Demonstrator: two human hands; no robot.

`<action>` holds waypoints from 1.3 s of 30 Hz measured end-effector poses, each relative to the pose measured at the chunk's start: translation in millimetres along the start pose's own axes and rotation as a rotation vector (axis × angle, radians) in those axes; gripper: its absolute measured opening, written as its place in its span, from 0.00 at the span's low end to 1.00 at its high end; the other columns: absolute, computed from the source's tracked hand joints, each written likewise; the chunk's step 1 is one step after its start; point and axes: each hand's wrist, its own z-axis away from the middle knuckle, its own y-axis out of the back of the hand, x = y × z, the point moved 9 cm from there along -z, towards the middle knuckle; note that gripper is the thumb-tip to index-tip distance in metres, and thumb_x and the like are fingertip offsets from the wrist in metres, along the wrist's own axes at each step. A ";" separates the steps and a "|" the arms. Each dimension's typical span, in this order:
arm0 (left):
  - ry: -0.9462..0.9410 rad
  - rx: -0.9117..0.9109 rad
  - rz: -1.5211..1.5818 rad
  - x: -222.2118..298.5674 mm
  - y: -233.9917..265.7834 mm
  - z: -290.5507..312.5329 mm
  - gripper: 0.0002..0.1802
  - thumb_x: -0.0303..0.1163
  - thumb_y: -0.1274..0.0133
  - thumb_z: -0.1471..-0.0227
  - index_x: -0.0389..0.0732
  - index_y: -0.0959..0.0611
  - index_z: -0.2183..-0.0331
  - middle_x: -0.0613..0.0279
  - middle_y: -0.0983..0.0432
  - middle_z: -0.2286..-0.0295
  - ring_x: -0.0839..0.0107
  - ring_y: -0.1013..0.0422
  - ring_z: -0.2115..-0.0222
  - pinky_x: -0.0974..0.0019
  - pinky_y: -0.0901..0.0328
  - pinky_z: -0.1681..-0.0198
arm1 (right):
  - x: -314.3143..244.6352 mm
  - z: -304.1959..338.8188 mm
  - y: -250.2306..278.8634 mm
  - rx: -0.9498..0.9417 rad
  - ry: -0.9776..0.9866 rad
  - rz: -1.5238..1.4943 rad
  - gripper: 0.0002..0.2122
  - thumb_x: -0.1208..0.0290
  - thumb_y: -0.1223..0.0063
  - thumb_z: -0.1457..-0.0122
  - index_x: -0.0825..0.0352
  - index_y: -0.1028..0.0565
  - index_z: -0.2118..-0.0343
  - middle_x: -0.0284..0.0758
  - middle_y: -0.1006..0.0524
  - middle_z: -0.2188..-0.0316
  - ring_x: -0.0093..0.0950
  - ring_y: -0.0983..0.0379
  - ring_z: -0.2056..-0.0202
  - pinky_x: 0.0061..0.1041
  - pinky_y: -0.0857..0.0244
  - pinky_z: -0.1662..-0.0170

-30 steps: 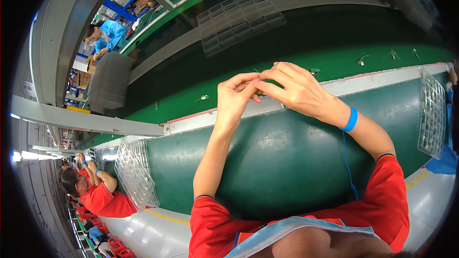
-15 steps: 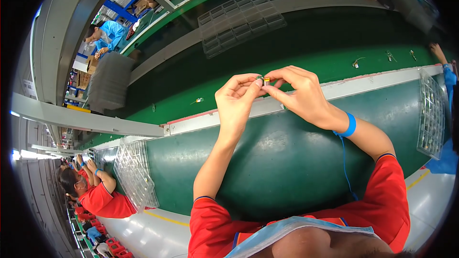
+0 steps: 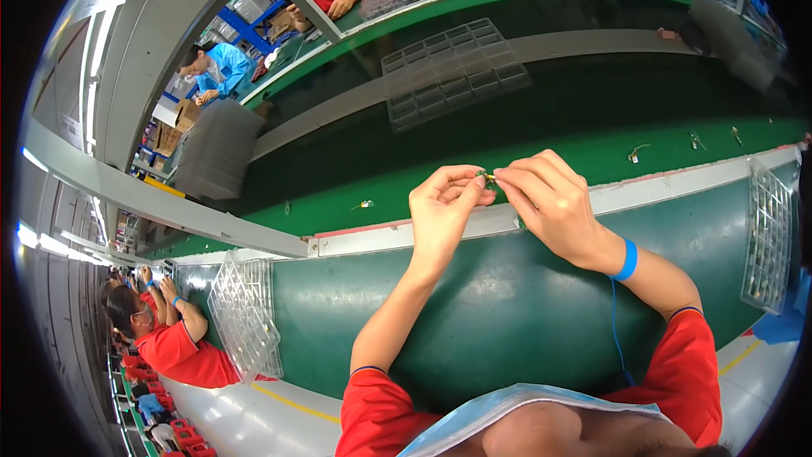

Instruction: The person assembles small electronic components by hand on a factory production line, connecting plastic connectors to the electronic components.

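Observation:
My two hands meet above the metal rail at the far edge of the green bench. Between thumb and fingers, my left hand (image 3: 444, 210) pinches a small green circuit board (image 3: 481, 174). My right hand (image 3: 554, 207) is closed at its fingertips on a tiny yellow part (image 3: 491, 177) right against the board. Fingers cover most of both pieces, so I cannot tell whether they are joined. Round my right wrist runs a blue strap (image 3: 626, 260) with a thin cord hanging toward the bench.
Beyond the rail, a green belt (image 3: 321, 218) carries several small boards with wires, one (image 3: 364, 204) left of my hands. Clear compartment trays stand at the left (image 3: 245, 317) and right (image 3: 765, 237); another (image 3: 457, 72) lies farther back. A grey post (image 3: 182, 51) rises at left. Co-workers sit nearby.
The view has tilted up, so everything sits lower in it. The yellow part, earlier upright with a pale lower half showing, is now turned and more covered by my right fingers.

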 end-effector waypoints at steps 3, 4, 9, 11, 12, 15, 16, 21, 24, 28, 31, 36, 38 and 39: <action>0.023 -0.011 0.011 1.6 -0.9 -1.0 0.07 0.21 0.46 0.48 0.30 0.21 0.64 0.55 0.22 0.70 0.70 0.23 0.71 0.70 0.27 0.63 | -5.0 -1.6 2.0 -0.006 0.067 0.038 0.10 0.83 0.39 0.57 0.71 0.23 0.69 0.37 0.24 0.72 0.33 0.28 0.72 0.28 0.31 0.71; 0.040 -0.019 0.026 1.4 -1.7 -1.6 0.08 0.21 0.46 0.47 0.30 0.21 0.64 0.55 0.22 0.70 0.70 0.23 0.71 0.69 0.27 0.63 | -11.7 -1.9 0.1 -0.034 0.150 0.106 0.10 0.83 0.39 0.59 0.72 0.23 0.70 0.36 0.25 0.72 0.32 0.28 0.71 0.28 0.31 0.71; 0.054 -0.072 0.013 11.5 -2.5 -0.8 0.08 0.21 0.47 0.46 0.28 0.20 0.63 0.53 0.21 0.68 0.68 0.22 0.68 0.70 0.27 0.61 | -21.4 -0.3 -3.9 -0.083 0.233 0.220 0.10 0.83 0.38 0.62 0.72 0.24 0.73 0.36 0.26 0.74 0.31 0.29 0.72 0.27 0.31 0.72; 0.027 -0.077 -0.041 12.6 -1.2 -0.1 0.09 0.22 0.46 0.46 0.28 0.20 0.63 0.52 0.21 0.68 0.68 0.22 0.67 0.69 0.26 0.59 | -17.1 -0.7 -6.8 -0.124 0.200 0.205 0.09 0.83 0.38 0.61 0.71 0.24 0.73 0.35 0.26 0.74 0.31 0.29 0.72 0.26 0.32 0.72; 0.029 -0.081 -0.040 11.9 -1.4 -1.0 0.09 0.22 0.46 0.46 0.28 0.20 0.63 0.52 0.21 0.68 0.68 0.22 0.67 0.69 0.26 0.59 | -16.6 -0.6 -5.5 -0.125 0.197 0.208 0.09 0.83 0.38 0.61 0.71 0.24 0.73 0.35 0.26 0.74 0.31 0.29 0.72 0.26 0.32 0.72; 0.034 -0.092 -0.066 10.9 -2.3 0.2 0.09 0.23 0.46 0.46 0.27 0.20 0.63 0.52 0.21 0.68 0.68 0.22 0.67 0.69 0.26 0.60 | -13.9 -2.7 -0.6 -0.148 0.124 0.137 0.08 0.82 0.38 0.60 0.70 0.24 0.73 0.34 0.26 0.75 0.30 0.30 0.72 0.27 0.33 0.73; 0.008 -0.091 -0.108 13.9 -4.0 2.0 0.09 0.23 0.46 0.46 0.27 0.20 0.63 0.53 0.21 0.68 0.68 0.22 0.67 0.69 0.26 0.60 | -8.9 -4.7 3.2 -0.147 0.050 0.042 0.08 0.82 0.38 0.59 0.69 0.23 0.74 0.35 0.25 0.75 0.30 0.30 0.72 0.27 0.33 0.73; -0.141 -0.065 -0.152 25.0 -6.9 10.5 0.09 0.23 0.46 0.45 0.28 0.19 0.63 0.54 0.21 0.69 0.69 0.22 0.67 0.69 0.26 0.60 | 10.2 -7.4 2.8 -0.183 -0.177 -0.211 0.05 0.80 0.37 0.55 0.70 0.21 0.73 0.37 0.23 0.75 0.29 0.28 0.73 0.25 0.33 0.71; -0.165 -0.057 -0.084 31.4 -6.6 13.4 0.09 0.23 0.46 0.45 0.29 0.19 0.62 0.55 0.21 0.68 0.68 0.22 0.66 0.68 0.26 0.60 | 25.6 -1.3 -4.0 -0.185 -0.466 -0.461 0.04 0.79 0.37 0.52 0.71 0.20 0.72 0.37 0.22 0.75 0.26 0.27 0.73 0.22 0.32 0.69; -0.142 -0.082 0.009 33.4 -8.4 16.7 0.09 0.24 0.47 0.45 0.29 0.20 0.62 0.53 0.21 0.66 0.67 0.23 0.66 0.67 0.26 0.58 | 26.1 -1.9 -1.0 -0.131 -0.505 -0.526 0.04 0.77 0.38 0.50 0.71 0.20 0.71 0.36 0.22 0.76 0.24 0.27 0.72 0.22 0.32 0.68; -0.165 -0.097 0.025 36.2 -12.0 19.4 0.10 0.23 0.47 0.45 0.29 0.20 0.61 0.52 0.22 0.67 0.66 0.23 0.66 0.64 0.26 0.58 | 23.1 -5.2 2.5 -0.143 -0.452 -0.508 0.04 0.77 0.38 0.50 0.71 0.19 0.71 0.36 0.21 0.75 0.24 0.27 0.72 0.22 0.32 0.69; -0.193 -0.078 -0.023 38.0 -11.8 23.4 0.09 0.23 0.47 0.46 0.28 0.21 0.62 0.51 0.22 0.68 0.66 0.23 0.65 0.62 0.26 0.56 | 16.8 -7.9 5.1 -0.148 -0.406 -0.513 0.03 0.77 0.38 0.50 0.70 0.20 0.72 0.35 0.21 0.75 0.25 0.27 0.72 0.23 0.33 0.69; -0.180 -0.083 0.010 37.3 -12.8 22.3 0.09 0.23 0.46 0.46 0.28 0.21 0.63 0.52 0.22 0.68 0.66 0.23 0.66 0.63 0.26 0.57 | 12.3 -10.5 9.2 -0.131 -0.313 -0.420 0.04 0.79 0.37 0.53 0.70 0.20 0.73 0.36 0.21 0.75 0.26 0.27 0.72 0.23 0.33 0.69; -0.181 -0.084 0.010 37.6 -13.9 22.8 0.09 0.23 0.46 0.46 0.28 0.21 0.63 0.52 0.22 0.68 0.66 0.23 0.66 0.63 0.26 0.57 | 12.0 -9.7 8.5 -0.129 -0.312 -0.419 0.04 0.79 0.37 0.53 0.70 0.20 0.73 0.36 0.21 0.75 0.26 0.27 0.72 0.23 0.33 0.69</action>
